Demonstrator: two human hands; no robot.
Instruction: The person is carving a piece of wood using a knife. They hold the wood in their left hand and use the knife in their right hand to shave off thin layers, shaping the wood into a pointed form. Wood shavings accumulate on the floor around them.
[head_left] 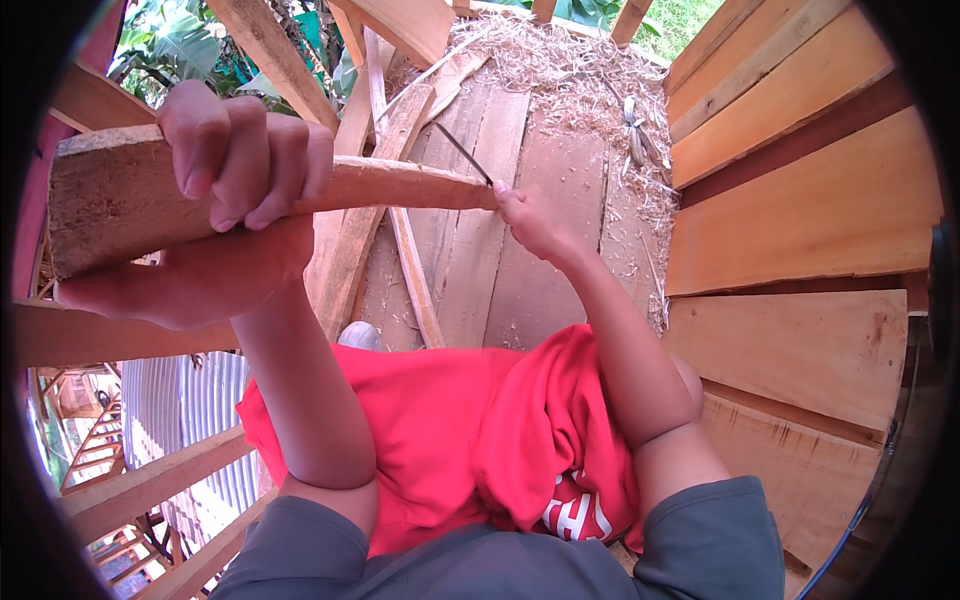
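Observation:
A wooden beam (410, 184) runs across in front of me at chest height, its sawn left end close to the camera. My left hand (250, 200) is wrapped round the beam near that end, fingers over the top and palm below. My right hand (535, 220) is closed at the beam's far right end. From its fist a thin dark rod-like tool (463, 153) sticks out up and to the left, just above the beam's end. The part inside the fist is hidden, so its exact kind does not show.
Wood shavings (570, 90) cover the far end and right edge of the plank floor (545, 260). Loose boards (375, 210) lean left of centre. A slatted wooden wall (790, 220) stands at right; railings are at left. Red cloth (430, 420) covers my lap.

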